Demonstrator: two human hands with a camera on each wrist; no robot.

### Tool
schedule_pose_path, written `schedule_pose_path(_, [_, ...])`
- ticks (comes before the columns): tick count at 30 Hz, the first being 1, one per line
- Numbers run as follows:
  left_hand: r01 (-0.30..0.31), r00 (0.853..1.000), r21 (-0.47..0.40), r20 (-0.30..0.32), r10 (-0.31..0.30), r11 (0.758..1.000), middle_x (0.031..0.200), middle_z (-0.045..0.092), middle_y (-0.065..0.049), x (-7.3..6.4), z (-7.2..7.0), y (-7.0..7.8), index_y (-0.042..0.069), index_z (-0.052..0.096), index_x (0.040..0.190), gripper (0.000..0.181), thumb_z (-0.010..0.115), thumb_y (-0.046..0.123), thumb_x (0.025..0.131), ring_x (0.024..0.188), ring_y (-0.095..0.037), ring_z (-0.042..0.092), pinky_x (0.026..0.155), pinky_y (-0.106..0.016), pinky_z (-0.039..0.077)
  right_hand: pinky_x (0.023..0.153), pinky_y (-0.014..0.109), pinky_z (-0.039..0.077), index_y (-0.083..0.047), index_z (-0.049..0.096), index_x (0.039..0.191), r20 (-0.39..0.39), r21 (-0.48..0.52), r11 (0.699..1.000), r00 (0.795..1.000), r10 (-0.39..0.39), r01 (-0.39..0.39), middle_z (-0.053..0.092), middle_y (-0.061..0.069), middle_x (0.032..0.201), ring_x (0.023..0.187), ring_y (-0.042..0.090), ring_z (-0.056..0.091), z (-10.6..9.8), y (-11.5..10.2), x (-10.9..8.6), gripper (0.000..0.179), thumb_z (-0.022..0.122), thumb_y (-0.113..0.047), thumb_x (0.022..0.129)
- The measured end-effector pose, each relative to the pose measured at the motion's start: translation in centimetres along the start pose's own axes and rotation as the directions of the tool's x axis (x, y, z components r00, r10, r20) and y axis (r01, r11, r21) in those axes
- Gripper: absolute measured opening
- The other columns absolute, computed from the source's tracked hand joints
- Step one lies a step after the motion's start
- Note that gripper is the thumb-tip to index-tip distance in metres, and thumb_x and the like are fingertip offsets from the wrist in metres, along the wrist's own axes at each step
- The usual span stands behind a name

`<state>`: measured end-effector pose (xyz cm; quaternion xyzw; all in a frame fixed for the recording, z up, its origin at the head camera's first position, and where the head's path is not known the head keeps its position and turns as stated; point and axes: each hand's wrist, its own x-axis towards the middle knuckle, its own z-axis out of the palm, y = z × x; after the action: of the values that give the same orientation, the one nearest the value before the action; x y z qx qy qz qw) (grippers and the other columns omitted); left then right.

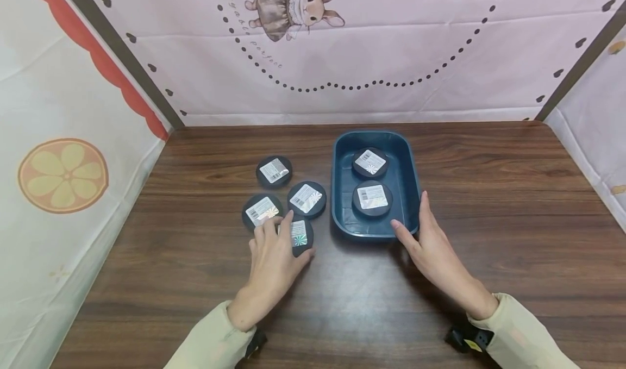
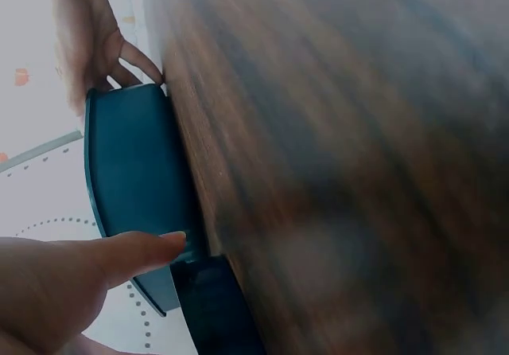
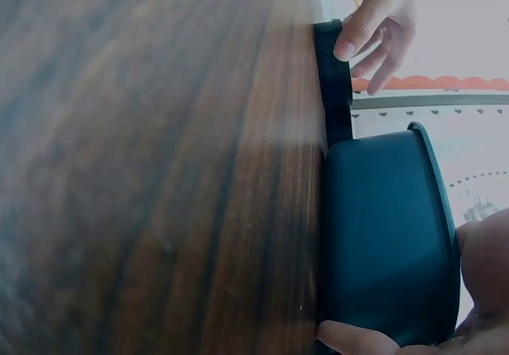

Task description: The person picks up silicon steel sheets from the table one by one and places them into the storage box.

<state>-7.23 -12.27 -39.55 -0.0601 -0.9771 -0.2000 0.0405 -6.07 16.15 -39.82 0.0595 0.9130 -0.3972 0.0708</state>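
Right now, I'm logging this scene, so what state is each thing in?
Tray: upright, open-topped
Two tray discs: flat, labels up
Four loose discs: flat, labels up
Left hand: thumb and fingers around nearest loose disc
Right hand: grips tray's near right corner
Cloth: creased

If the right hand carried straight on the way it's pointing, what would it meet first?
The right hand would probably meet the dark blue rectangular tray first, at the near right corner it appears to grip; exactly where the fingers make contact is unclear.

Black disc (image 2: 216,306) (teal bin (image 2: 135,164) nearby)
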Motion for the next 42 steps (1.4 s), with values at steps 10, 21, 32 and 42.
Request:
schedule_pose_path(10, [-0.013, 0.999, 0.065, 0.044, 0.011, 0.998, 0.128, 0.047, -0.027, 0.8, 0.0, -0.4, -0.006, 0.049, 0.143, 0.092, 0.090, 0.036, 0.071, 0.111, -0.041, 0.044, 0.080, -0.048, 0.040, 0.120, 0.062, 0.020, -0.007, -0.017, 0.158, 0.005, -0.012, 1.000, 1.000, 0.002, -0.002, -0.002, 0.023, 0.168, 0.154, 0.043, 0.013, -0.1, -0.3, 0.0, 0.100, 0.046, -0.059, 0.100])
schedule_pose_path(21, [-0.002, 0.997, 0.076, 0.071, -0.003, 0.997, 0.124, 0.043, -0.029, 1.6, 0.4, -0.2, -0.012, 0.045, 0.143, 0.102, 0.093, 0.035, 0.066, 0.109, -0.040, 0.042, 0.076, -0.045, 0.050, 0.120, 0.061, 0.020, -0.005, -0.015, 0.158, -0.013, -0.014, 1.000, 1.000, -0.011, 0.011, -0.001, 0.023, 0.168, 0.154, 0.041, 0.013, -0.1, -0.1, 0.0, 0.098, 0.045, -0.058, 0.101])
schedule_pose_path(32, [0.006, 0.998, 0.067, 0.066, -0.010, 0.998, 0.124, 0.048, -0.030, 1.5, 0.6, -0.4, -0.009, 0.050, 0.135, 0.088, 0.091, 0.028, 0.066, 0.110, -0.042, 0.050, 0.082, -0.050, 0.050, 0.120, 0.061, 0.020, -0.005, -0.014, 0.158, -0.012, -0.014, 1.000, 1.000, -0.020, 0.020, -0.002, 0.023, 0.168, 0.154, 0.041, 0.013, -0.1, -0.2, 0.0, 0.098, 0.046, -0.058, 0.101])
schedule_pose_path(42, [0.016, 0.996, 0.067, 0.082, -0.022, 0.998, 0.124, 0.049, -0.029, 1.6, 0.5, -0.5, -0.006, 0.050, 0.138, 0.090, 0.090, 0.027, 0.066, 0.111, -0.041, 0.049, 0.085, -0.050, 0.050, 0.120, 0.062, 0.020, -0.005, -0.015, 0.158, -0.013, -0.012, 1.000, 1.000, -0.013, 0.013, 0.000, 0.024, 0.167, 0.154, 0.042, 0.013, -0.1, -0.2, -0.1, 0.099, 0.045, -0.059, 0.100])
